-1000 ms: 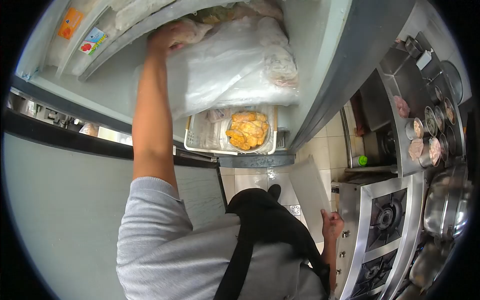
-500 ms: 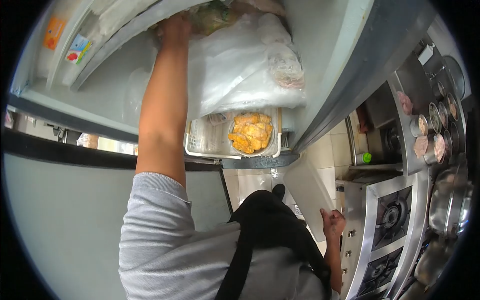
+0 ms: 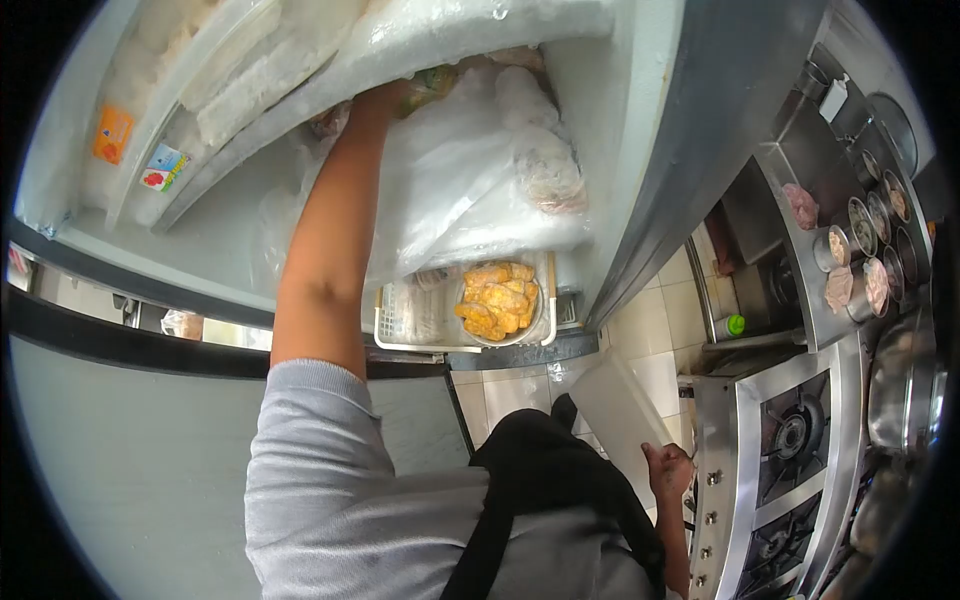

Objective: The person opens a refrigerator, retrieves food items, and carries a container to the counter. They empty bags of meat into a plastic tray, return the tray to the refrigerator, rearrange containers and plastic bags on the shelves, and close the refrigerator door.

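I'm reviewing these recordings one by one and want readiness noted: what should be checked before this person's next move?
1. Freezer compartment open: ok, the left hand reaches in.
2. Left hand's hold on the large plastic bag: cannot tell, fingers hidden.
3. Right hand gripping the translucent white panel: ok, thumb at its edge.
4. White basket wholly visible: not ok, far end hidden.
5. Yellow-orange food pieces contained: ok, heaped within the basket.

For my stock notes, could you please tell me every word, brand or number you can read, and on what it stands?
No text can be read with certainty.
Orange label, inside the freezer: print too small to read.
White-and-blue label with a red picture, beside it: lettering too blurred.
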Tool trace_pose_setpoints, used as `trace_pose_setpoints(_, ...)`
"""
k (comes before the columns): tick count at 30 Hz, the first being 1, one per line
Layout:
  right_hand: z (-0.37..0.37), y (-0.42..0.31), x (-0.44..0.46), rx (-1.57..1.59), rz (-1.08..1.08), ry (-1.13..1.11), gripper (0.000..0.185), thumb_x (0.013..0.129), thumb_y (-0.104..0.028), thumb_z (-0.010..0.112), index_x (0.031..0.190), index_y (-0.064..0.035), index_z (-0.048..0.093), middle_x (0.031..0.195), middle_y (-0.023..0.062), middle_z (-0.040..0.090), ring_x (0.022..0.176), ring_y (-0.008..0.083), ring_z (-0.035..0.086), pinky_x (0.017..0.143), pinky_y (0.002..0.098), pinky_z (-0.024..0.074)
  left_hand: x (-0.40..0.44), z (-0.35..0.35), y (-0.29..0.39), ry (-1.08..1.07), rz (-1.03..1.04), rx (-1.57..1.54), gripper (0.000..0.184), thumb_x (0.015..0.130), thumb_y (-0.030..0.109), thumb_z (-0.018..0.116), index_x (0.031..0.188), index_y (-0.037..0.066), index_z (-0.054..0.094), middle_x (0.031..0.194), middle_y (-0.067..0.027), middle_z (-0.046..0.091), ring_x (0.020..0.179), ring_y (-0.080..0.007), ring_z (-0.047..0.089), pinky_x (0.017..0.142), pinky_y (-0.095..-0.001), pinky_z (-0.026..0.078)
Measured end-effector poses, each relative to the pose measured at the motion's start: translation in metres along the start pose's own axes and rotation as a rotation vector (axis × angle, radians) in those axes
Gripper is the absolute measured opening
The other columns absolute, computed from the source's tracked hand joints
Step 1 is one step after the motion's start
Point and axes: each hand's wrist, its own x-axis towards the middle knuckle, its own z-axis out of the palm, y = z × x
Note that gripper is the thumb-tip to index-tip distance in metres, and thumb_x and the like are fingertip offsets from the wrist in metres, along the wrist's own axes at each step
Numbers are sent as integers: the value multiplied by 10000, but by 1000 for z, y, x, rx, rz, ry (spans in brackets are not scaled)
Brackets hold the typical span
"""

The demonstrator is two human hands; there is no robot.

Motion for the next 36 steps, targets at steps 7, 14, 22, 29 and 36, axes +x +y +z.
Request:
trace_pose_setpoints(7, -1, -17, 21, -12, 9, -33, 393, 681, -341, 815, 620, -16, 603, 600, 169, 584, 544, 338, 575, 532, 415, 452, -24, 9, -31, -364, 56, 209, 986, 674, 643, 684, 1425, 106, 337, 1445, -147, 383, 1341, -316, 343, 1087, -421, 304)
trace_pose_setpoints(14, 3, -15, 30, 51, 16, 10, 410, 686, -355, 810, 596, -25, 582, 592, 162, 573, 547, 338, 574, 534, 420, 456, -3, 17, -50, -350, -51, 191, 968, 684, 630, 683, 1421, 103, 344, 1441, -150, 387, 1340, -319, 345, 1087, -423, 304)
trace_pose_setpoints(22, 25, -13, 40, -18, 65, 56, 474, 721, -324, 779, 537, -3, 482, 477, 119, 455, 430, 214, 402, 467, 380, 374, -4, 11, -63, -337, -92, 168, 946, 694, 616, 682, 1416, 100, 353, 1437, -155, 391, 1338, -322, 346, 1087, -425, 303)
trace_pose_setpoints(29, 4, -9, 24, 118, 131, 67, 410, 717, -318, 795, 589, -11, 555, 543, 163, 541, 487, 304, 538, 506, 394, 430, -5, 3, -71, -335, -125, 160, 928, 704, 603, 681, 1412, 97, 360, 1433, -159, 395, 1336, -325, 348, 1087, -426, 303)
trace_pose_setpoints(36, -1, -2, 17, 4, 264, 67, 425, 717, -314, 798, 562, -17, 537, 515, 148, 520, 450, 262, 508, 486, 391, 406, 1, 3, -74, -287, -125, 141, 909, 713, 590, 681, 1407, 94, 367, 1429, -162, 399, 1334, -328, 349, 1086, -428, 302)
